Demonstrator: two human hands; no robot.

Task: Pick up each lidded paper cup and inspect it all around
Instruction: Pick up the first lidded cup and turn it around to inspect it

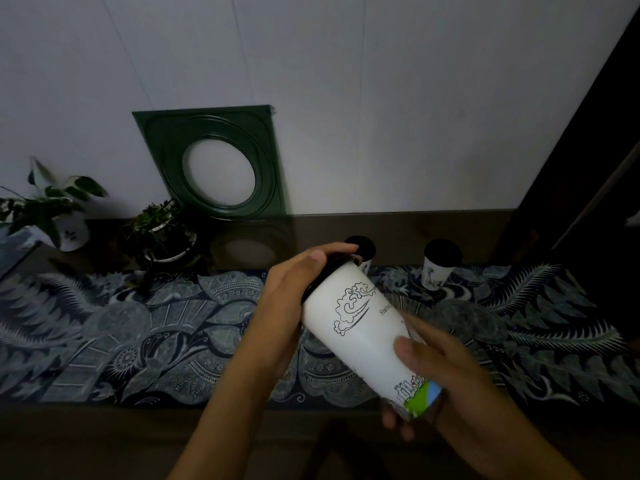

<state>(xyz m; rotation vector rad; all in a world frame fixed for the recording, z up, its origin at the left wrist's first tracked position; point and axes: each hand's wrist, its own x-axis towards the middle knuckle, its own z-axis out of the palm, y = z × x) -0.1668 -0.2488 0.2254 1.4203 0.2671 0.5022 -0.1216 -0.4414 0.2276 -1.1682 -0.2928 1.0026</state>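
Both hands share the grip on one white paper cup: the left hand clasps the top, thumb laid over the black lid, and the right hand is wrapped round the base with its thumb pressed on the wall. Under them the table runs the width of the room, a dark patterned cloth spread along it. Held clear of the cloth above the middle of the table toward its near edge, the cup is tipped with its lid up and to the left, its base down toward the person. Against the wall at the far edge leans a green square frame with a round opening, and two potted plants stand at the far left corner. Two more lidded cups wait toward the far edge: one in plain sight to the right, another mostly hidden behind the left hand. I'd say this is mid-inspection of the first cup; the next move calls for rolling it between the hands to bring the unseen side round. Its wall carries a line-drawn cloud, small print starting "Sta", otherwise illegible, and a green-and-blue skyline band near the base.
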